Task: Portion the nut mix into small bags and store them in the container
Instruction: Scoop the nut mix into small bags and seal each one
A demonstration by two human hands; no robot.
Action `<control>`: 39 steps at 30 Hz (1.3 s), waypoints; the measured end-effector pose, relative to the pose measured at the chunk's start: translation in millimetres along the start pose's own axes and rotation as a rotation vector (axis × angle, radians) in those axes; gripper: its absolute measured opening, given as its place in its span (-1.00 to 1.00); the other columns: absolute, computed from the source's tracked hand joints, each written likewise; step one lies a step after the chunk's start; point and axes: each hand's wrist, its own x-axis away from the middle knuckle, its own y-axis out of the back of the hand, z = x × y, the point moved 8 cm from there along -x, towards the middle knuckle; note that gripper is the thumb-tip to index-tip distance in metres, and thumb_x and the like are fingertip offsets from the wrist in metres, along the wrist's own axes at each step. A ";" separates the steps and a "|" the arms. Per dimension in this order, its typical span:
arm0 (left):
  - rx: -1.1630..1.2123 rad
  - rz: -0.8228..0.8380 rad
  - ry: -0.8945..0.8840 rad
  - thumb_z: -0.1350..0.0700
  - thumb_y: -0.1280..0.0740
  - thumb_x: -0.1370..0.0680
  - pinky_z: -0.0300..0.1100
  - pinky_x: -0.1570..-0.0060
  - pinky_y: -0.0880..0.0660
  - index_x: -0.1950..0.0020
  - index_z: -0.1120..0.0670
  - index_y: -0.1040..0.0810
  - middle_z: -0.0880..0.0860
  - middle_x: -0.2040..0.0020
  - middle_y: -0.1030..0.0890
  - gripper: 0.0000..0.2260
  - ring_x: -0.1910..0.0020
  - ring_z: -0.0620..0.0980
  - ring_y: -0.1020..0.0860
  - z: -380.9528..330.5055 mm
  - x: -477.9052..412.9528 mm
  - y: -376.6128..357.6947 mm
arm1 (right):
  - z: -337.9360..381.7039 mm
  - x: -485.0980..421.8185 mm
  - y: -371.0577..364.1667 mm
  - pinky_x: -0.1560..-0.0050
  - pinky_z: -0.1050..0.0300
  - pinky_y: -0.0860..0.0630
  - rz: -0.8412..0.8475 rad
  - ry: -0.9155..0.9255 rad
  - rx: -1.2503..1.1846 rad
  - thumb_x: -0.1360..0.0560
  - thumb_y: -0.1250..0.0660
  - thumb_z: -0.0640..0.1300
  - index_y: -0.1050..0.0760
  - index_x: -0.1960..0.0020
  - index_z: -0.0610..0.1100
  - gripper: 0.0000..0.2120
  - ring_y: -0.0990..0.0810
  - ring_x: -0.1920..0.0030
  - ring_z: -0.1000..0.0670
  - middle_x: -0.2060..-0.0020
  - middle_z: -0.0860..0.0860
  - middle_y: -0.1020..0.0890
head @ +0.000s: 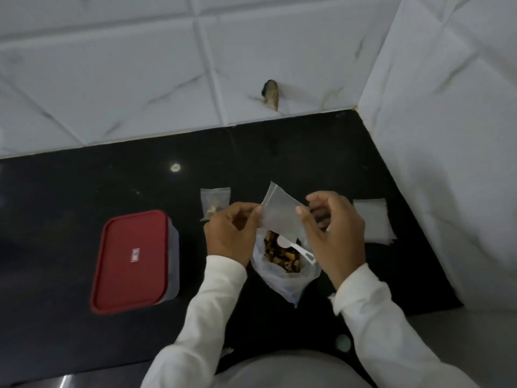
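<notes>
Above the open bag of nut mix, at the middle of the black bench, both hands hold up one small clear bag. It looks empty and is tilted, one corner pointing up toward the wall. The left hand has a narrow grip, pinching the small bag's left edge between thumb and curled fingers. The right hand takes the right edge: its thumb lies on the front of the plastic and its fingers curl behind, though exactly where they touch is hidden. Both wrists are in white sleeves.

Under the hands the big bag stands open on the bench with the brown and yellow nut mix showing inside. A white plastic spoon rests on the nuts, its handle leaning out to the right against the bag's rim.

Behind the left hand, another small bag lies flat on the bench with a few nuts in its lower part. To the right, near the side wall, sits a stack of empty bags. Well to the left is the container, a clear rectangular box with its red lid on. White marbled tiles cover the wall behind the bench.
</notes>
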 end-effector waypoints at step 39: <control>-0.231 0.024 -0.257 0.11 -0.39 -0.56 -0.35 0.16 -0.57 0.01 0.03 -0.69 -0.09 0.21 -0.68 -0.91 0.26 -0.19 -0.63 38.4 9.7 66.3 | 31.3 53.2 -109.7 0.23 0.19 -0.64 0.222 -0.242 -0.183 -0.46 -0.42 -0.13 -0.59 0.14 -0.08 -0.97 -0.67 0.26 0.10 0.29 0.04 -0.68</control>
